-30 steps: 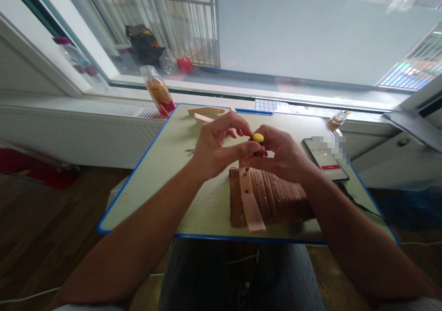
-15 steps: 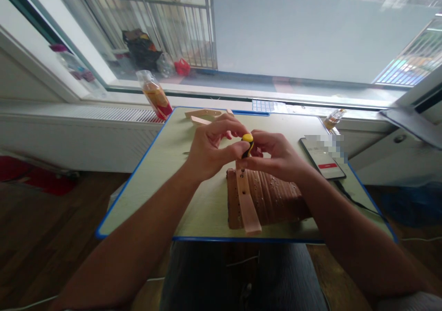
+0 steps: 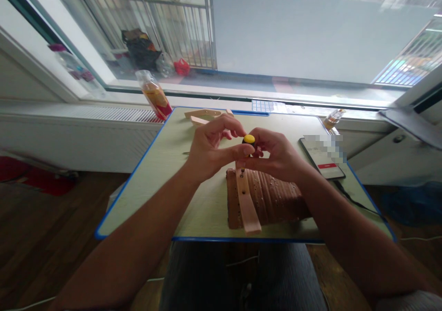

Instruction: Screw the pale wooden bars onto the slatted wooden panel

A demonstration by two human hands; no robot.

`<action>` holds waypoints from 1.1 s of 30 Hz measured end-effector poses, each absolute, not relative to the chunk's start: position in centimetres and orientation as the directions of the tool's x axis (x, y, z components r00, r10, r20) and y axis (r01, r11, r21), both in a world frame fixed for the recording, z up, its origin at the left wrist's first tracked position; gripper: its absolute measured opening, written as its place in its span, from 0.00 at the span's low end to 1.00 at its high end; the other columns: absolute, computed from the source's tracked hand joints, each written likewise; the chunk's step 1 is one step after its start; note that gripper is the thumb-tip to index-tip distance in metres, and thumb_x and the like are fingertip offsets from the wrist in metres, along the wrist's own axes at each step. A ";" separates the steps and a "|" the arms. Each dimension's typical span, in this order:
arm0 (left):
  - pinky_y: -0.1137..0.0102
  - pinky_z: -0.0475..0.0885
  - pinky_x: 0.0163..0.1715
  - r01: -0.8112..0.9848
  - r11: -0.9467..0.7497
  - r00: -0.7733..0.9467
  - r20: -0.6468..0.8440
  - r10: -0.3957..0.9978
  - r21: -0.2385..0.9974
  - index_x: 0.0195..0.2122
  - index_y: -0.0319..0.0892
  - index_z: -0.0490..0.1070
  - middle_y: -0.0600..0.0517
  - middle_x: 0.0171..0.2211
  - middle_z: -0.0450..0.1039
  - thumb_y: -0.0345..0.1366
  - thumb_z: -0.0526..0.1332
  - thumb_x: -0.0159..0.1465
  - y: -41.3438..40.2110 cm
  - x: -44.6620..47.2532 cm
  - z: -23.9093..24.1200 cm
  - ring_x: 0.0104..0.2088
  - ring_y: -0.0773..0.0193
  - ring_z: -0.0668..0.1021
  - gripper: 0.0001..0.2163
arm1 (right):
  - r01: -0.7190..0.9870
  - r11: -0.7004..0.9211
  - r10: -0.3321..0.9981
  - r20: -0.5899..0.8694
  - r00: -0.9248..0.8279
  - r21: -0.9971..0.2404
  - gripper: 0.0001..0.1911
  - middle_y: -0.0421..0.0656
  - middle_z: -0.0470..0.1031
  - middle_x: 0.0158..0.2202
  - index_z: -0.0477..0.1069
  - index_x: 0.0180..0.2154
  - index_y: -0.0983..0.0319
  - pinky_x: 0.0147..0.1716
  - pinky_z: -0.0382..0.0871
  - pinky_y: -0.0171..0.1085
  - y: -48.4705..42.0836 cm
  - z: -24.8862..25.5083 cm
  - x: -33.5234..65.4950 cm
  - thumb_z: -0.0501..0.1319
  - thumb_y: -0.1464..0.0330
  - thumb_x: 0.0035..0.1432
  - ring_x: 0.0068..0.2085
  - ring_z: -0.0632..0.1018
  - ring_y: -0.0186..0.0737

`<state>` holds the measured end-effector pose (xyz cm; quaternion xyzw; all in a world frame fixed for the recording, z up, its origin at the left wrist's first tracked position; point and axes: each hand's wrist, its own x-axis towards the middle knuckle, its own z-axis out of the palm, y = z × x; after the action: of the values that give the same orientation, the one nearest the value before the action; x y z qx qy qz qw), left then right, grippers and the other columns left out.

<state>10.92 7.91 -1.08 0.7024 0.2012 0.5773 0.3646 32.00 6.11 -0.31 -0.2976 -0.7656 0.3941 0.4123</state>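
Note:
A short screwdriver (image 3: 249, 139) with a yellow and black handle stands upright over a wooden strip (image 3: 249, 209). My left hand (image 3: 214, 147) has its thumb and fingers about the handle. My right hand (image 3: 272, 152) closes in from the other side, low on the screwdriver, its thumb close to the strip; the tool's tip is hidden behind the fingers. Dark holes show along the strip, which lies across the left end of a brown, ridged board (image 3: 276, 200). Small specks dot that board.
More wooden pieces (image 3: 203, 113) lie at the far left of the blue-edged table (image 3: 155, 196). A phone (image 3: 322, 159) with a dark strap rests at the right. One drink bottle (image 3: 154, 94) stands by the radiator, a smaller bottle (image 3: 333, 119) at the right corner.
The screwdriver's handle has tipped slightly, so its yellow end faces me more. My left thumb has moved a little to the right across it.

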 end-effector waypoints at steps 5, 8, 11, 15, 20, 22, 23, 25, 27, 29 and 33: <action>0.59 0.71 0.44 -0.125 -0.665 0.258 0.671 0.695 0.737 0.39 0.50 0.84 0.50 0.39 0.78 0.42 0.82 0.54 7.9 11.0 -1.0 0.42 0.57 0.76 0.14 | 0.109 0.517 0.784 0.418 -0.459 -0.849 0.22 0.33 0.68 0.29 0.71 0.34 0.59 0.28 0.59 0.38 6.2 -0.6 31.8 0.82 0.61 0.50 0.30 0.64 0.32; 0.58 0.72 0.47 -0.123 -0.673 0.265 0.678 0.686 0.729 0.40 0.50 0.85 0.50 0.40 0.78 0.37 0.80 0.56 7.6 11.0 -0.8 0.44 0.57 0.76 0.11 | 0.088 0.455 0.795 0.359 -0.489 -0.886 0.19 0.34 0.68 0.30 0.75 0.36 0.59 0.29 0.60 0.38 6.2 -0.3 31.9 0.81 0.62 0.50 0.31 0.65 0.33; 0.58 0.72 0.47 -0.128 -0.678 0.264 0.684 0.680 0.724 0.40 0.50 0.86 0.50 0.40 0.77 0.33 0.77 0.58 7.5 11.0 -0.8 0.43 0.57 0.76 0.10 | 0.044 0.434 0.761 0.340 -0.553 -0.900 0.12 0.38 0.71 0.36 0.80 0.37 0.61 0.33 0.63 0.39 6.2 0.2 32.1 0.78 0.63 0.55 0.34 0.69 0.34; 0.59 0.72 0.46 -0.132 -0.682 0.260 0.689 0.677 0.720 0.40 0.50 0.86 0.50 0.39 0.78 0.33 0.74 0.60 7.5 10.9 -0.8 0.43 0.57 0.77 0.07 | 0.031 0.482 0.721 0.377 -0.581 -0.876 0.07 0.40 0.73 0.38 0.81 0.35 0.62 0.34 0.65 0.39 6.1 0.6 32.2 0.75 0.66 0.60 0.36 0.71 0.34; 0.57 0.71 0.47 -0.158 -0.665 0.265 0.680 0.684 0.730 0.40 0.49 0.86 0.48 0.41 0.78 0.39 0.74 0.62 7.4 10.9 -0.8 0.44 0.55 0.76 0.06 | 0.075 0.499 0.749 0.385 -0.540 -0.863 0.12 0.38 0.72 0.36 0.78 0.37 0.61 0.33 0.64 0.38 6.0 0.3 32.1 0.77 0.63 0.58 0.34 0.69 0.33; 0.58 0.71 0.46 -0.164 -0.657 0.269 0.674 0.687 0.736 0.41 0.49 0.85 0.48 0.41 0.78 0.41 0.77 0.60 7.5 10.9 -0.9 0.44 0.55 0.76 0.09 | 0.105 0.503 0.764 0.385 -0.518 -0.858 0.15 0.37 0.70 0.33 0.77 0.38 0.61 0.32 0.63 0.38 6.0 0.1 32.1 0.78 0.62 0.56 0.33 0.68 0.33; 0.58 0.71 0.45 -0.164 -0.653 0.268 0.671 0.692 0.739 0.41 0.49 0.85 0.49 0.40 0.77 0.42 0.78 0.59 7.5 10.9 -0.9 0.44 0.55 0.76 0.11 | 0.116 0.499 0.772 0.380 -0.510 -0.859 0.16 0.36 0.70 0.32 0.76 0.38 0.61 0.31 0.63 0.38 6.0 0.0 32.1 0.79 0.62 0.55 0.32 0.68 0.33; 0.59 0.71 0.44 -0.160 -0.647 0.262 0.664 0.701 0.746 0.41 0.49 0.84 0.49 0.39 0.77 0.42 0.81 0.55 7.7 10.9 -1.1 0.43 0.56 0.76 0.15 | 0.126 0.490 0.785 0.373 -0.495 -0.862 0.18 0.35 0.69 0.31 0.75 0.39 0.60 0.31 0.62 0.38 6.0 -0.1 32.0 0.80 0.62 0.54 0.32 0.68 0.33; 0.60 0.71 0.43 -0.151 -0.649 0.255 0.664 0.703 0.745 0.40 0.48 0.83 0.50 0.39 0.77 0.43 0.83 0.53 7.8 10.9 -1.2 0.42 0.56 0.75 0.16 | 0.122 0.490 0.789 0.379 -0.484 -0.863 0.20 0.35 0.70 0.31 0.73 0.38 0.60 0.30 0.62 0.38 6.0 -0.2 32.0 0.80 0.62 0.53 0.32 0.68 0.33; 0.60 0.70 0.42 -0.140 -0.659 0.256 0.670 0.697 0.739 0.40 0.48 0.83 0.50 0.39 0.77 0.44 0.82 0.54 7.9 11.0 -1.1 0.42 0.57 0.75 0.16 | 0.120 0.502 0.785 0.394 -0.478 -0.857 0.20 0.35 0.70 0.31 0.72 0.37 0.60 0.29 0.61 0.37 6.0 -0.3 31.9 0.80 0.61 0.53 0.31 0.67 0.32; 0.60 0.70 0.45 -0.132 -0.666 0.262 0.673 0.691 0.735 0.40 0.49 0.84 0.50 0.39 0.78 0.40 0.81 0.56 7.6 11.0 -0.8 0.43 0.57 0.76 0.13 | 0.068 0.461 0.794 0.376 -0.478 -0.885 0.22 0.34 0.68 0.31 0.72 0.37 0.59 0.29 0.61 0.36 6.2 -0.7 31.9 0.82 0.62 0.50 0.31 0.66 0.32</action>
<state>11.03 7.63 -0.85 0.7091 0.1972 0.5743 0.3583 31.91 6.22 -0.67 -0.2895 -0.7438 0.4311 0.4209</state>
